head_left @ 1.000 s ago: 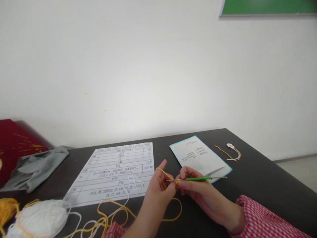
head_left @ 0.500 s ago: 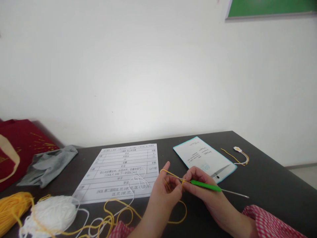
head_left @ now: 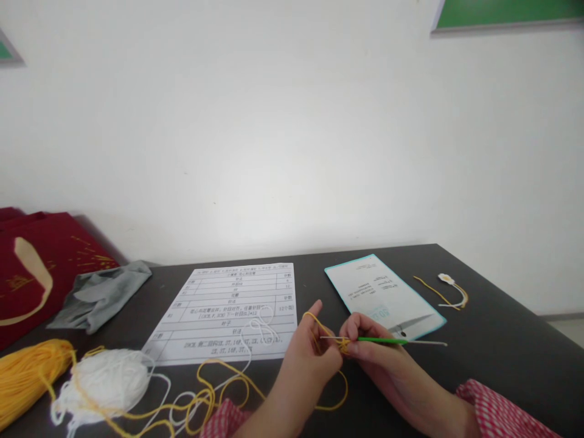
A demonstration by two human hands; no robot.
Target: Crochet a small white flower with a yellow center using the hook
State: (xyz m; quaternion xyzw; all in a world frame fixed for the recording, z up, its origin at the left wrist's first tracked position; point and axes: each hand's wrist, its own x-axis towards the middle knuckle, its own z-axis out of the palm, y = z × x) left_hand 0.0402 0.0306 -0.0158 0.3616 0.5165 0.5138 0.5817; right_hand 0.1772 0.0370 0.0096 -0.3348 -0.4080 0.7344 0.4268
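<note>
My right hand (head_left: 381, 353) grips a crochet hook (head_left: 382, 340) by its green handle, with metal shafts sticking out at both ends. The hook's tip points left, through or beside a small piece of yellow crochet (head_left: 343, 345). My left hand (head_left: 314, 350) pinches yellow yarn by this piece, its index finger raised with a strand (head_left: 314, 316) looped over it. The left fingertips are partly hidden behind the hand. Loose yellow yarn (head_left: 246, 380) trails from the hands leftward over the dark table.
A printed pattern sheet (head_left: 223, 313) lies behind my left hand, with white yarn across it. A yellow skein (head_left: 31, 377) and a white yarn ball (head_left: 109, 380) are at left, near a grey cloth (head_left: 104, 295) and red bag (head_left: 55, 255). At right are a blue-edged card (head_left: 365, 286) and small white-and-yellow crochet piece (head_left: 446, 278).
The crochet hook has turned from slanting down to the right to nearly level, and its tip now reaches further left past the yellow piece. The view has shifted slightly left.
</note>
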